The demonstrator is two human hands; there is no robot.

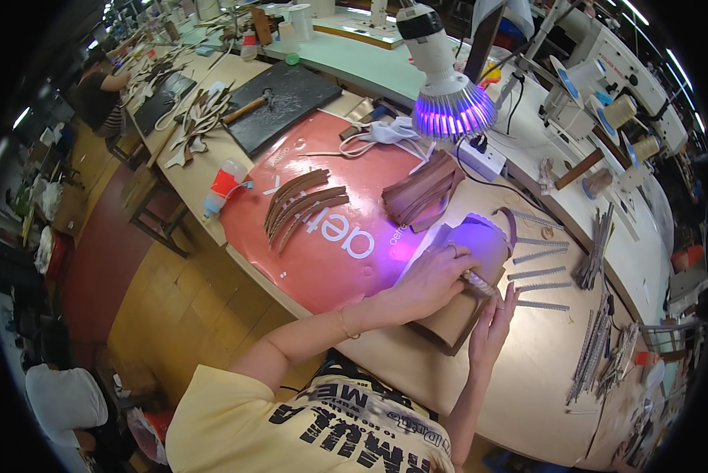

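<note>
A purple-lit lamp [448, 102] hung over the table [527, 378]. On a red mat [322, 260] lay curved brown leather strips [299, 206] and a stack of brown pieces [421, 193]. A hammer [247, 106] rested on a dark slab [287, 106], a glue bottle [221, 188] near the edge.

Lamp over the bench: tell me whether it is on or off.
On. The lamp head glows violet, and a violet patch of light falls on the block under the left hand.
</note>
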